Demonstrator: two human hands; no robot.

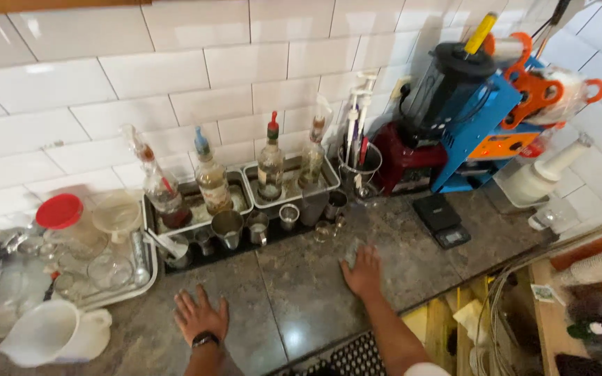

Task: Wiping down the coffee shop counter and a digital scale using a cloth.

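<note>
**Two hands on a stone counter crowded with bottles and cups**

The right hand (364, 273) rests near the middle of the grey stone counter (301, 292), fingers together over a small pale cloth (351, 252) whose edge shows beyond the fingertips; how firmly it grips cannot be told. The left hand (200, 315) lies flat on the counter close to the front edge, fingers spread apart, holding nothing, with a dark watch (205, 339) on the wrist.

Just behind the hands, toward the tiled wall, a row of small metal cups (259, 228) stands on a dark mat; their contents cannot be seen. Behind them sit two metal trays (245, 202). The left tray holds two bottles with pour spouts (212, 177), one showing dark red liquid, the other amber. The right tray holds two more bottles (271, 163), mostly clear with a little pale liquid.

At the counter's left edge, a larger tray (149, 278) carries clear glassware and a jar with a red lid (59, 211). A white jug (53, 333) stands at the front left corner.

Toward the back right, a round holder (359, 170) contains upright tools. Beside it are a dark red blender (430, 118), a blue and orange machine (489, 125), and a small black scale (442, 219).
</note>
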